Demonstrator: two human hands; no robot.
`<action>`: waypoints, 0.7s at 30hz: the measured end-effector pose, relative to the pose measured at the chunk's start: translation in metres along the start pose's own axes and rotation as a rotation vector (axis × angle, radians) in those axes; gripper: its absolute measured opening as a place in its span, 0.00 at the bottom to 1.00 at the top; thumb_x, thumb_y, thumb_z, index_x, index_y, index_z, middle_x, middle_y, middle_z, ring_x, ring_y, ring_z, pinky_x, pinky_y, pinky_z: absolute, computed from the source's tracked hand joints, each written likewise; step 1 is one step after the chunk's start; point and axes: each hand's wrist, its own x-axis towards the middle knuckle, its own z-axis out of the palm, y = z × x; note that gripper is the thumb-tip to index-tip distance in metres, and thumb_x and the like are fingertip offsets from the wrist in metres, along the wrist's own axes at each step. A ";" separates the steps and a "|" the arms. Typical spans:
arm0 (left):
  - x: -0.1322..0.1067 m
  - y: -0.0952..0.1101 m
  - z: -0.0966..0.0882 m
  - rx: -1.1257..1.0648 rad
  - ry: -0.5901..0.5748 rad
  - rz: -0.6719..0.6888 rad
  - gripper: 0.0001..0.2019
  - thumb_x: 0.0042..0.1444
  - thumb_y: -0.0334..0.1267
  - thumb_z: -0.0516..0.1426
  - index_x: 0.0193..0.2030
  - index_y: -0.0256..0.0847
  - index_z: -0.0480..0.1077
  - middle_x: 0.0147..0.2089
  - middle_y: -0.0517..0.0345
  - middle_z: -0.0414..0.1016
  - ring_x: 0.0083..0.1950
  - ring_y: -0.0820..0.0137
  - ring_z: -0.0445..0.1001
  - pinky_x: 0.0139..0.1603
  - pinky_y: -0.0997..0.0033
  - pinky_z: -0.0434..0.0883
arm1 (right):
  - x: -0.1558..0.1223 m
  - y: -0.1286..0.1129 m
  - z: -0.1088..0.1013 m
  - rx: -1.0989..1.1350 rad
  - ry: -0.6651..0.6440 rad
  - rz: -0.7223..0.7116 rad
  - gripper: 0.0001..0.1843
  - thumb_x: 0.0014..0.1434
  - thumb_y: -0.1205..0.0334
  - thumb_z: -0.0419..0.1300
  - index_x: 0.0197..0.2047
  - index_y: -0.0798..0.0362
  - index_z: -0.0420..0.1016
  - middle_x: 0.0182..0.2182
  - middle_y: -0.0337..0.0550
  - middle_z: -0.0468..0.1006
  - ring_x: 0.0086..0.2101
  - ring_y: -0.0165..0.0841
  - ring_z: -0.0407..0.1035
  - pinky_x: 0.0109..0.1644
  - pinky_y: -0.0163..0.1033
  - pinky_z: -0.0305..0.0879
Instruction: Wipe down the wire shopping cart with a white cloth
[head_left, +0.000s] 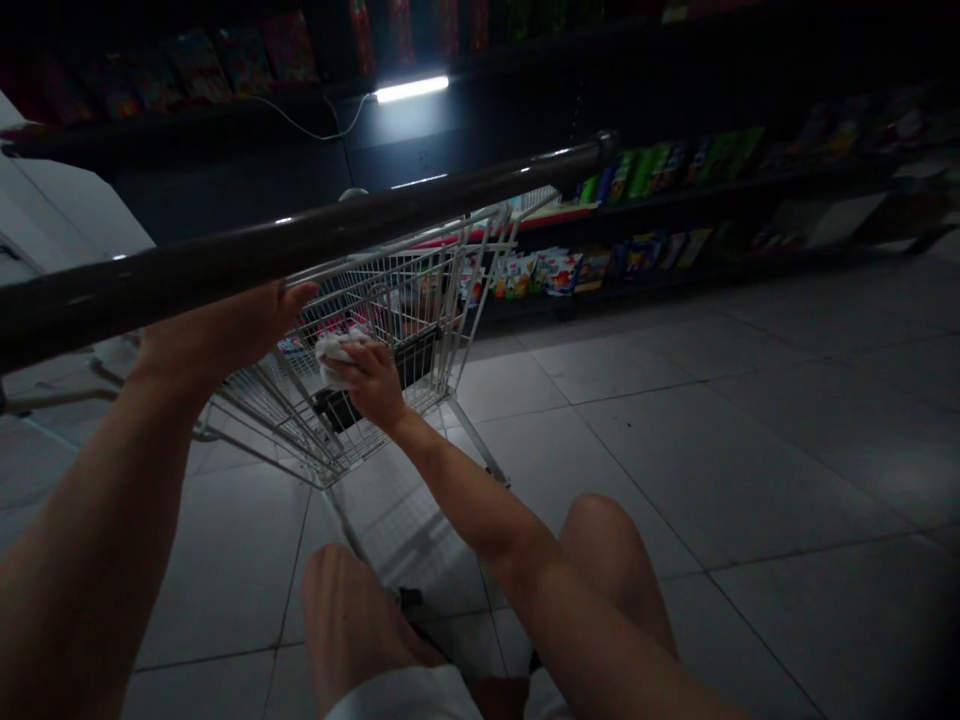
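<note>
Our right hand (371, 385) pinches what appears to be a white cloth (337, 360) at the wire shopping cart (390, 310), while our left hand (217, 335) lies spread below the dark bar (225, 225).

R hand (371, 385) gripping white cloth (339, 360) at wire shopping cart (390, 300).

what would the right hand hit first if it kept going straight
Probably the white wire shopping cart's basket wall, just past the right hand and its white crumpled cloth; depth is unclear.

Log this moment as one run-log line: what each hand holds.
left hand: at dark bar, hold unclear | right hand: white cloth, above wire cart
</note>
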 end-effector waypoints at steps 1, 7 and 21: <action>0.000 -0.001 -0.001 0.001 0.001 -0.006 0.23 0.58 0.60 0.51 0.39 0.42 0.74 0.37 0.49 0.75 0.44 0.58 0.71 0.55 0.51 0.64 | -0.008 0.002 -0.003 -0.002 -0.021 -0.032 0.19 0.65 0.68 0.53 0.53 0.41 0.78 0.50 0.38 0.75 0.50 0.33 0.65 0.64 0.42 0.65; -0.002 -0.001 -0.012 0.018 -0.195 0.019 0.30 0.65 0.59 0.40 0.47 0.38 0.74 0.40 0.50 0.76 0.44 0.61 0.73 0.56 0.55 0.66 | 0.004 0.017 -0.051 -0.083 0.168 0.099 0.28 0.60 0.73 0.52 0.60 0.41 0.71 0.59 0.41 0.65 0.59 0.40 0.59 0.67 0.52 0.60; 0.013 0.008 -0.006 -0.031 -0.230 0.106 0.32 0.65 0.59 0.38 0.56 0.38 0.70 0.50 0.50 0.75 0.53 0.56 0.72 0.59 0.49 0.63 | -0.001 0.075 -0.132 -0.236 0.295 0.282 0.30 0.57 0.74 0.51 0.61 0.46 0.70 0.59 0.47 0.63 0.61 0.45 0.56 0.65 0.58 0.59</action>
